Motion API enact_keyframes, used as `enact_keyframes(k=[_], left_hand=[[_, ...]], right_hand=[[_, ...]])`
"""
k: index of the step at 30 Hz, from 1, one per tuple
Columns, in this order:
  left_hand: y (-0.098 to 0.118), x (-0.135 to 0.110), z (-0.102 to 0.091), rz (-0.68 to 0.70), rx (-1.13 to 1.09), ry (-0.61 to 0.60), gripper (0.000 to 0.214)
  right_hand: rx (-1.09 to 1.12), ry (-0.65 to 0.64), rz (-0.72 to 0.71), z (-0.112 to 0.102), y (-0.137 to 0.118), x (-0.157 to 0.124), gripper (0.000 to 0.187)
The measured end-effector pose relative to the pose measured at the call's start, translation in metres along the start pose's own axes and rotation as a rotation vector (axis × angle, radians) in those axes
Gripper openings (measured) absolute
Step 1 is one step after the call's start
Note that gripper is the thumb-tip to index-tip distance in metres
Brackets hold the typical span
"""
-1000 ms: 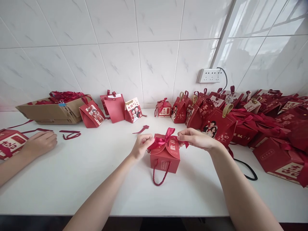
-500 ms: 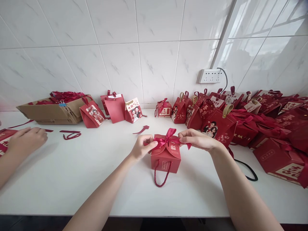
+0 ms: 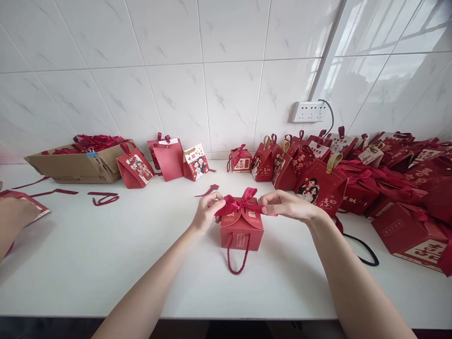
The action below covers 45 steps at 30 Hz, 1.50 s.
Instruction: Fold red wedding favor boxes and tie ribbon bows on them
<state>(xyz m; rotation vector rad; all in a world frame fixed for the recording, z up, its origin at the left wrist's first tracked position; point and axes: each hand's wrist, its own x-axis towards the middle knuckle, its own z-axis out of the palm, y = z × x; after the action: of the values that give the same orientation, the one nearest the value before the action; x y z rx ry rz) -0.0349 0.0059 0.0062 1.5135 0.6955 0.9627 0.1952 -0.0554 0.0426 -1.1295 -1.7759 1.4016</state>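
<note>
A small red gift box point(image 3: 242, 231) with a twisted rope handle stands on the white table point(image 3: 141, 263) in front of me. A red satin ribbon bow point(image 3: 242, 203) sits on its top. My left hand point(image 3: 205, 212) pinches the bow's left loop. My right hand point(image 3: 286, 205) pinches the ribbon end on the right side. Both hands rest just above the box's folded top flaps.
Another person's hand point(image 3: 12, 219) at the far left holds a red box. A cardboard carton point(image 3: 76, 164) of red ribbons stands at the back left. Several red gift boxes point(image 3: 356, 181) crowd the right side. A black cable point(image 3: 363, 249) lies beside my right arm.
My two hands have pulled the ribbon a little tighter and flatter on the box. The other person's hand has drawn back to the left edge with its box.
</note>
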Motion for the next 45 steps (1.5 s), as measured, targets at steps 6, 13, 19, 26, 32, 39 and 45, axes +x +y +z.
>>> enact_keyframes(k=[6,13,19,26,32,39,45], left_hand=[[-0.004,0.002,-0.004,-0.008,-0.052,-0.017,0.027],[-0.001,0.001,-0.005,-0.043,-0.012,-0.047,0.029],[-0.002,0.003,-0.005,-0.032,-0.038,-0.032,0.037],[0.016,0.005,-0.028,-0.171,0.04,-0.4,0.032],[0.012,0.007,-0.039,-0.313,-0.028,-0.52,0.031],[-0.001,0.014,-0.053,-0.406,-0.102,-0.592,0.039],[0.008,0.014,-0.068,-0.517,0.163,-0.61,0.029]], right_hand=[[-0.042,-0.035,-0.012,-0.001,0.0,0.0,0.036],[-0.044,-0.045,-0.013,0.0,-0.001,0.0,0.037],[-0.033,-0.051,-0.024,-0.001,0.0,0.0,0.035],[-0.039,-0.013,-0.004,0.0,0.004,0.002,0.04],[0.023,0.082,0.028,0.0,0.003,0.0,0.038],[0.244,0.066,0.175,-0.005,0.001,-0.004,0.032],[0.097,0.103,0.369,-0.012,0.006,-0.009,0.037]])
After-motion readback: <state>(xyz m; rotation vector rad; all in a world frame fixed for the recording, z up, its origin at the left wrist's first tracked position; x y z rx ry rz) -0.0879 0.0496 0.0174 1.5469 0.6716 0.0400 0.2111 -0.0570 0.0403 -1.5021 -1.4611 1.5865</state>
